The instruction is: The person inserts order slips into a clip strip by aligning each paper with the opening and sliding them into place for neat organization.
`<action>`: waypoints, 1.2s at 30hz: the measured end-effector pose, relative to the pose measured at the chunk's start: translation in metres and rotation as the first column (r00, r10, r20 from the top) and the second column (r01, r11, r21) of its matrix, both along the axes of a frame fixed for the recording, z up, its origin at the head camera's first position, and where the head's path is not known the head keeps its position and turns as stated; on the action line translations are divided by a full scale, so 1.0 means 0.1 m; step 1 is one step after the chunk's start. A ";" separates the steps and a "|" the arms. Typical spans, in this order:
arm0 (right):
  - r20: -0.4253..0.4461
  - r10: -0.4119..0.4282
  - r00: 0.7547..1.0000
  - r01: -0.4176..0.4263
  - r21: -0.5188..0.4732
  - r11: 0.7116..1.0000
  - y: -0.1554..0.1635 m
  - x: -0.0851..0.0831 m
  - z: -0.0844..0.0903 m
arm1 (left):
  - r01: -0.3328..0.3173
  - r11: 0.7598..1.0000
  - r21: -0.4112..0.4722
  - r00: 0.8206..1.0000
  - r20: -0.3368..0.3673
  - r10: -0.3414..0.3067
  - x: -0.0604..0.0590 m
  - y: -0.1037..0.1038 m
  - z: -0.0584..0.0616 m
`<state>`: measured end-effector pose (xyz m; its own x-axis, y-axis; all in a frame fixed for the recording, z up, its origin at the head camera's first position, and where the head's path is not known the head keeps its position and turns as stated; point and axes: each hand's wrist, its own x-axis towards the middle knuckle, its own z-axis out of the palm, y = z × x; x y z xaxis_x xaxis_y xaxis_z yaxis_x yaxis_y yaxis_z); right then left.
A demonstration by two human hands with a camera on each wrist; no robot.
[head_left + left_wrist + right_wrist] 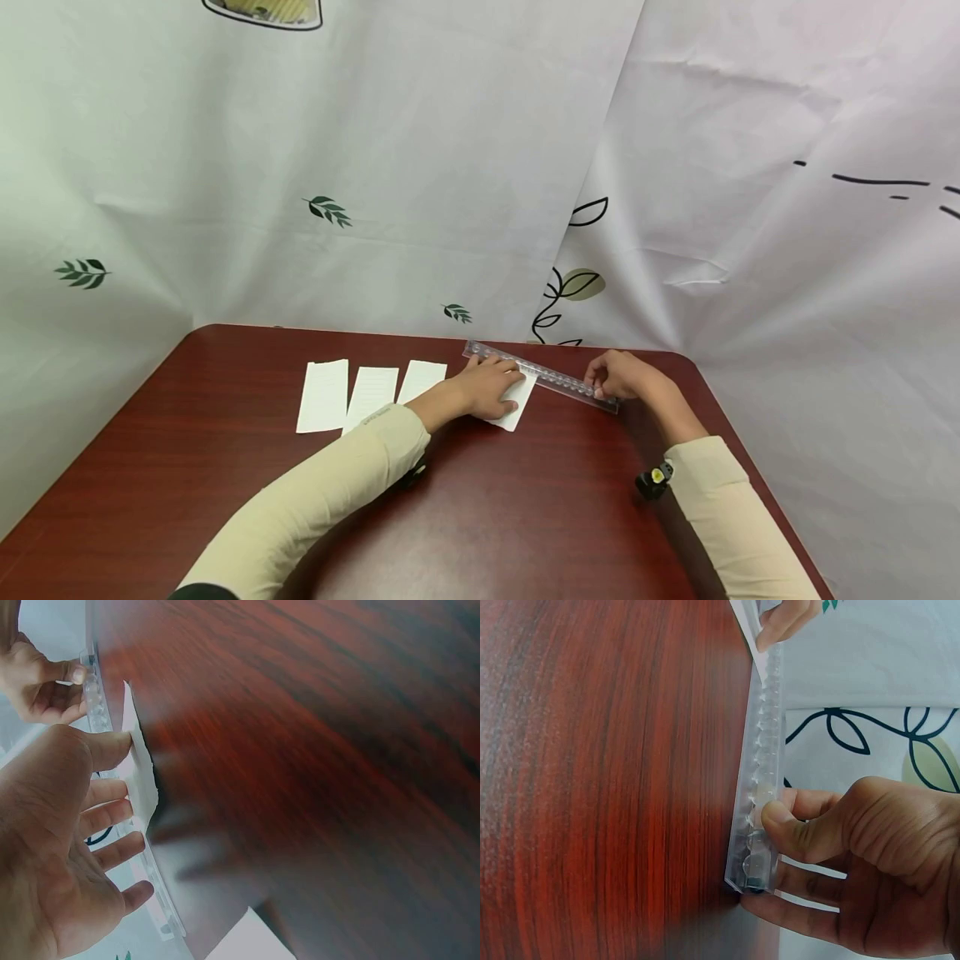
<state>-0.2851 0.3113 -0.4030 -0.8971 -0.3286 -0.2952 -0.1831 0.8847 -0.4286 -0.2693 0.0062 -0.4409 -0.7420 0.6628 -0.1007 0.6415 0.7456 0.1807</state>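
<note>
A long clear plastic strip (558, 381) with a row of rounded bumps lies slanting near the table's back edge. My right hand (618, 375) pinches its near right end, the thumb (784, 821) on top in the right wrist view and the other fingers beside and below. My left hand (489, 387) rests with spread fingers on a white paper slip (517, 407) that lies against the strip. In the left wrist view, its fingertips touch the slip (142, 784), whose near edge stands slightly off the table. Part of the slip is hidden under the hand.
Three more white slips lie left of my left hand: a left one (324, 396), a middle one (372, 392) and a right one (423, 379), partly behind my forearm. The dark red table (480, 517) ends at a white patterned cloth (390, 167) behind.
</note>
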 end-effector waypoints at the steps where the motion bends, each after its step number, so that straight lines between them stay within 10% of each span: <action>1: 0.000 0.003 1.000 -0.003 0.000 1.000 0.00 0.00 0.00 | 0.000 1.000 -0.001 1.000 -0.001 0.000 0.00 0.01 0.00; 36: 0.006 -0.010 1.000 0.010 -0.024 1.000 -0.01 0.00 0.01 | 0.027 0.999 -0.019 0.999 -0.035 -0.028 0.10 0.31 -0.01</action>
<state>-0.2854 0.3107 -0.4023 -0.8988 -0.3268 -0.2922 -0.1720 0.8760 -0.4506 -0.2597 0.0371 -0.4416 -0.7270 0.6811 -0.0872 0.6673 0.7307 0.1442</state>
